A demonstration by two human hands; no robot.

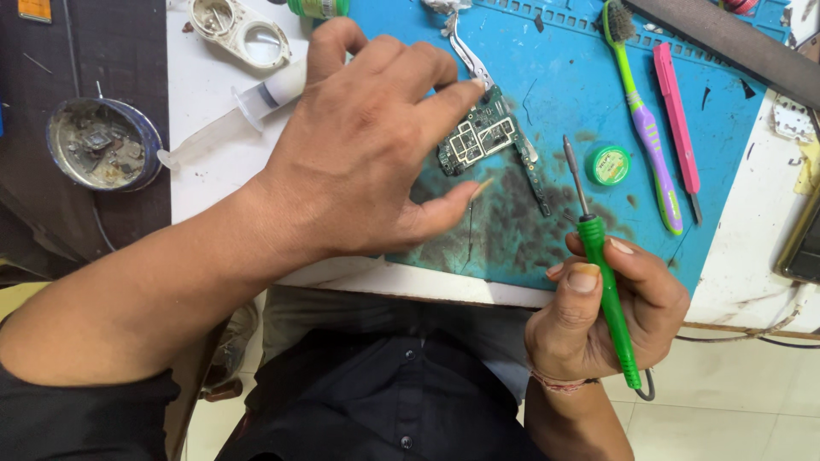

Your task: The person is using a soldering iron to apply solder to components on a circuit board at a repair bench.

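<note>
Blue rubber mat (726,128), stained dark near its lower edge, covers the middle of the white worktop (205,111). My left hand (367,145) reaches over it from the lower left of the frame, fingers (444,94) spread loosely, the forefinger tip and thumb tip close about a small green circuit board (480,137) that lies on the mat at centre frame; I cannot tell whether they actually pinch it. Metal tweezers (468,53) lie just above the board, running toward the top edge. My right hand (606,312) sits at the lower right, off the worktop's near edge, its fingers wrapped around the green handle of a soldering iron (602,265), whose metal tip points up over the mat, just right of the board. Right of the tip rests a small round green tin (610,165). Further right lie a green and purple toothbrush (645,128) and a pink flat tool (676,115). A clear syringe (231,115) lies in the upper left, partly under my left hand, and a grimy round metal dish (102,143) sits at the far left.
</note>
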